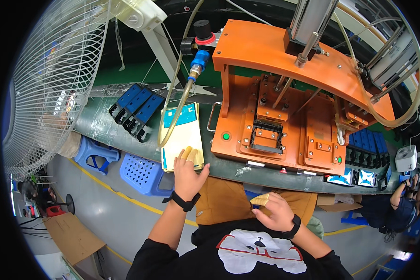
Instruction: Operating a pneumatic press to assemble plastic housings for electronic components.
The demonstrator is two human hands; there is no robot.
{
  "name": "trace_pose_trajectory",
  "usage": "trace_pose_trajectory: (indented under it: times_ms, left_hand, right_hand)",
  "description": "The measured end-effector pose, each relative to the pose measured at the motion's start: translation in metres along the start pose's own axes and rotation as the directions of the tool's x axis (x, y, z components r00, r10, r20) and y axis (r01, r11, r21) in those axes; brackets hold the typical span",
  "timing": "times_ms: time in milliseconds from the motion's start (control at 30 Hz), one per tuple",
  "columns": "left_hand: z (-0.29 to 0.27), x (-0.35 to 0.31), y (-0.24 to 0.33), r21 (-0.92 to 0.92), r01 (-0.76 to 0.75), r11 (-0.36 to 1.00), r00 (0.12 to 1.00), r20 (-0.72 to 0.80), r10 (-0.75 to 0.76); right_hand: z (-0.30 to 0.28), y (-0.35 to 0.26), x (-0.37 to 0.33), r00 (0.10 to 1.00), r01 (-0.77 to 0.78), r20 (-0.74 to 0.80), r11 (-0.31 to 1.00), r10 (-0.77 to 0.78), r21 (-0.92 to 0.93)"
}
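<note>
My left hand [187,177] reaches to the near end of a stack of pale yellow sheets [184,135]. Its fingers are stretched out on the sheets, the thumb apart, with yellow cots on some fingertips. Teal pieces [181,115] show on the stack's far part. Over my lap is my right hand [274,213], also wearing yellow finger cots. Its fingers are bent together toward the thumb; a bit of blue shows by the fingertips, but whether it is held I cannot tell. In the orange press [228,126], a black plastic frame [267,138] sits on the left fixture.
Blue-and-black parts [137,105] lie in a row left of the stack, with more [366,144] right of the press. An air hose [178,114] hangs over the sheets. A fan [56,84] stands at left. Blue stools [142,170] are below the bench. Another person [389,210] sits at right.
</note>
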State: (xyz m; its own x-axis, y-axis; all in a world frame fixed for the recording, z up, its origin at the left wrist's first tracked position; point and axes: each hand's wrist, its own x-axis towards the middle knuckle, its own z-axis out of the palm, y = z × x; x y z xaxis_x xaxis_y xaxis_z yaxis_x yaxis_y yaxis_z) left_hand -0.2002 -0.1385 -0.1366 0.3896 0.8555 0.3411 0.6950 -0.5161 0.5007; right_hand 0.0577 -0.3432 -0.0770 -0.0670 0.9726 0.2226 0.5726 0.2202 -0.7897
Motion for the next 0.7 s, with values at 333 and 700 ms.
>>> trace_pose_trajectory:
  times_ms: [333, 700]
  left_hand:
    - [-0.031, 0.006, -0.011, -0.778, 0.221, 0.588, 0.900, -0.070, -0.430]
    - [-0.044, -0.059, 0.123, -0.677, -0.141, 0.723, 0.900, 0.216, 0.378]
  right_hand:
    - [0.016, 0.011, 0.010, 0.996, -0.083, 0.045, 0.965, 0.074, 0.249]
    - [0.061, 0.021, 0.053, 0.876, -0.344, 0.424, -0.320, 0.230, 0.883]
